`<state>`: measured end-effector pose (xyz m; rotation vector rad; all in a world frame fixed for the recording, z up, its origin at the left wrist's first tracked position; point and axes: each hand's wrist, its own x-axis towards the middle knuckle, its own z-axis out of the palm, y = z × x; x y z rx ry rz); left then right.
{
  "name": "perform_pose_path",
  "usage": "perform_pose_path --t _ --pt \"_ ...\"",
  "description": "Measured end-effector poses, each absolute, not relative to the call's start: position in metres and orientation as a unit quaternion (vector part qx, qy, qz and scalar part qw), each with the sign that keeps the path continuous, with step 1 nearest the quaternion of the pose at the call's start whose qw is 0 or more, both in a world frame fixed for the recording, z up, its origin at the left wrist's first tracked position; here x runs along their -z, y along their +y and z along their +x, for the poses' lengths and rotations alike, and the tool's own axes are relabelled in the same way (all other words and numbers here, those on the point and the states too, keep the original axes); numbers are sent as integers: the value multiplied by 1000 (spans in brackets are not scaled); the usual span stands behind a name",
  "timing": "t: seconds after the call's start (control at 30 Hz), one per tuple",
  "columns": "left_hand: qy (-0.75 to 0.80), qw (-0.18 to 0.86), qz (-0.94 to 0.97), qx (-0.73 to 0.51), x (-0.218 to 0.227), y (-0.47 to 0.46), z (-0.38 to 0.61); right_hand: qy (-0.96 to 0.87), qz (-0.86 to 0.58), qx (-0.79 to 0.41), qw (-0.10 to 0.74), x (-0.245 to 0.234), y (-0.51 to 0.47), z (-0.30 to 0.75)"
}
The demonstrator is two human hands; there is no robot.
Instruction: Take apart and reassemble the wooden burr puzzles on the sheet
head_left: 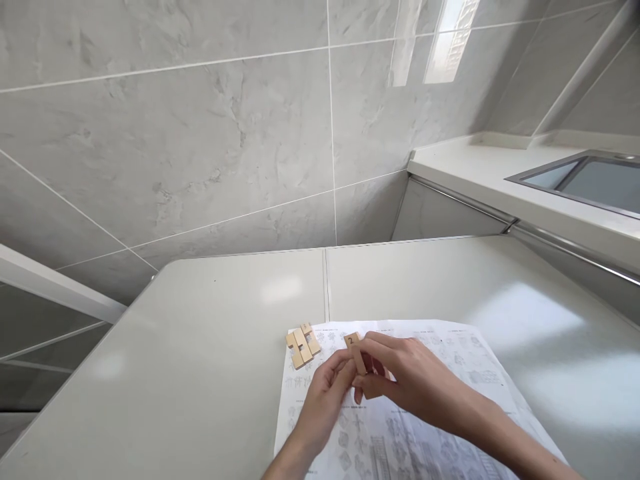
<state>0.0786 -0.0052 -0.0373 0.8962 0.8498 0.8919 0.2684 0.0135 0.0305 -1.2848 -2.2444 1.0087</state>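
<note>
Between my two hands are light wooden puzzle pieces, held above a printed sheet; the end of one is marked with a 2. My left hand pinches them from the left side. From the right, my right hand has its fingers closed round them and hides part of the wood. How the held pieces fit together is partly covered by the fingers. Several more notched wooden pieces lie side by side at the sheet's upper left corner, left of my hands.
The white sheet, printed with small diagrams, lies on a glossy pale table with a seam across its middle. A grey tiled wall stands behind. At the right is a counter with a sink.
</note>
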Motion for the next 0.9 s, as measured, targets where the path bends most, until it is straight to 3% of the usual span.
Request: perform_pose_path --t 0.17,0.3,0.47,0.57,0.73,0.9 --pt "404 710 422 -394 41 -6 78 -731 -413 -478 257 -39 17 280" --pt "425 688 445 -386 41 -8 79 -716 -417 -483 282 -42 24 293" --pt "433 671 454 -396 47 -14 84 -678 -542 -461 183 -33 32 310" --pt "483 600 491 -406 54 -20 84 -676 -604 -404 122 -23 35 320" --pt "543 492 566 -378 58 -26 83 -712 -598 -368 9 -12 35 327" --pt "561 431 613 -352 69 -24 81 -710 -595 -376 -32 -8 38 324"
